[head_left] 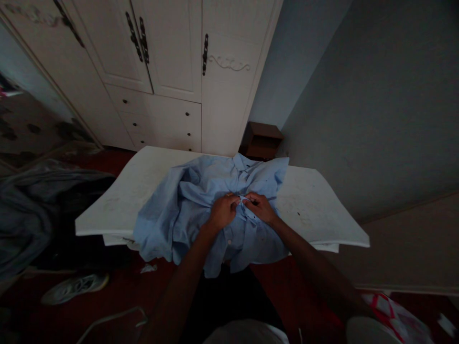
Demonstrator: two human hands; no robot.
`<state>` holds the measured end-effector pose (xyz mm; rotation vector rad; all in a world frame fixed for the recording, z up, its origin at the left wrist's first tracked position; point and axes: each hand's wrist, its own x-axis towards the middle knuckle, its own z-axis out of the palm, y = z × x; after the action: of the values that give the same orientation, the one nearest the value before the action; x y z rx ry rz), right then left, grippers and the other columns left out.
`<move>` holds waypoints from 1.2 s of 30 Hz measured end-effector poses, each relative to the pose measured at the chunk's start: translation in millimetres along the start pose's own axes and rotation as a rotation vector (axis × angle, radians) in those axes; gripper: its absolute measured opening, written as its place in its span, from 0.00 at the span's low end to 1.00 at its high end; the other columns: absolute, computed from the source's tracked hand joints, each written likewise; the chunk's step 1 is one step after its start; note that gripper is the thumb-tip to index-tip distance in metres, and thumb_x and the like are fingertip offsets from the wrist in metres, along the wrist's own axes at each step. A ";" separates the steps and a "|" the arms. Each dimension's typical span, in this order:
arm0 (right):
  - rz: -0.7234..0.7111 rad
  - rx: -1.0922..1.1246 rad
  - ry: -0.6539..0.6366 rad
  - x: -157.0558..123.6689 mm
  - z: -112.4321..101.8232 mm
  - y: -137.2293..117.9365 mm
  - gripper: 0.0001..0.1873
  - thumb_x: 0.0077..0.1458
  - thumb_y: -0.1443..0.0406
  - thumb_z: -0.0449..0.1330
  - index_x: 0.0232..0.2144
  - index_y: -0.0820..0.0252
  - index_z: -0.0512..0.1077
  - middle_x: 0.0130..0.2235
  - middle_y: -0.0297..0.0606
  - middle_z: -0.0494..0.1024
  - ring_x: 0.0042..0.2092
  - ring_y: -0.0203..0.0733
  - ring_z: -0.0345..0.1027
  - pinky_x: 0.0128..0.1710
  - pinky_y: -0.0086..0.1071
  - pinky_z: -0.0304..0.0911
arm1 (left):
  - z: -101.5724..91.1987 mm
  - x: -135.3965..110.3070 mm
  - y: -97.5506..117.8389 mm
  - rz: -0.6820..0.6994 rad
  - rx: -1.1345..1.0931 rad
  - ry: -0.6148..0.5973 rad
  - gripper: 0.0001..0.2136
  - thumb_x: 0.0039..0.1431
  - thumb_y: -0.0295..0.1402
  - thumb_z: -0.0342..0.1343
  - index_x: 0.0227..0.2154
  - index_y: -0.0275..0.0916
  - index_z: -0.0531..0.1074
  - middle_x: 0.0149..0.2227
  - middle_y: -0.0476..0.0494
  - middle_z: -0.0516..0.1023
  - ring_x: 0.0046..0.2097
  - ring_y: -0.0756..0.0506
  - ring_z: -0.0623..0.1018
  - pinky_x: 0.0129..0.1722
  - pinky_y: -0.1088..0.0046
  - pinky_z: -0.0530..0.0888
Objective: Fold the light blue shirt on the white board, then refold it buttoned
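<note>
A light blue button-up shirt (pixel 201 191) lies spread and wrinkled on a white table (pixel 304 200), its collar toward the far edge and its hem hanging over the near edge. Both hands meet at the front opening, around the middle of the shirt. My left hand (pixel 224 211) pinches the cloth of one front edge. Close beside it, my right hand (pixel 261 208) grips the other front edge between thumb and fingers. A button (pixel 230 242) shows on the shirt below the hands. Whether a button sits between the fingertips is too small to tell.
Behind the table stands a white wardrobe (pixel 172 57) with drawers. A small brown cabinet (pixel 263 138) is in the far corner. Dark clothing (pixel 46 210) is heaped at left, with a shoe (pixel 75 288) on the red floor. A plastic bag (pixel 398 315) lies at lower right.
</note>
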<state>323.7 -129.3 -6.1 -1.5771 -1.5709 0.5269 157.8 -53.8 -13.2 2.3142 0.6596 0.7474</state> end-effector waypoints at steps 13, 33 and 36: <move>-0.003 -0.005 0.050 -3.0 1.2 -6.4 0.18 0.54 0.53 0.57 0.20 0.58 0.68 0.19 0.27 0.59 0.22 0.32 0.53 0.23 0.27 0.49 | -2.1 -6.1 -2.9 0.124 0.008 0.023 0.13 0.55 0.19 0.47 0.29 0.38 0.77 0.30 0.45 0.76 0.34 0.47 0.75 0.36 0.71 0.70; 0.089 0.281 0.230 7.3 -11.7 13.6 0.14 0.47 0.57 0.56 0.17 0.56 0.59 0.19 0.26 0.54 0.23 0.32 0.47 0.23 0.28 0.46 | -5.7 -14.9 10.4 0.039 -0.168 0.177 0.09 0.59 0.28 0.52 0.30 0.38 0.77 0.30 0.46 0.79 0.35 0.48 0.77 0.38 0.72 0.71; 0.092 0.356 0.225 5.0 -13.9 11.6 0.14 0.47 0.57 0.55 0.17 0.56 0.59 0.20 0.27 0.54 0.23 0.33 0.48 0.24 0.28 0.47 | -6.1 -14.5 11.3 0.011 -0.179 0.163 0.09 0.56 0.26 0.51 0.27 0.39 0.76 0.30 0.46 0.80 0.36 0.47 0.78 0.39 0.72 0.71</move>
<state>342.2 -126.6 -6.0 -1.3858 -1.1681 0.6176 146.5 -68.0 -6.6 2.1122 0.6243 0.9676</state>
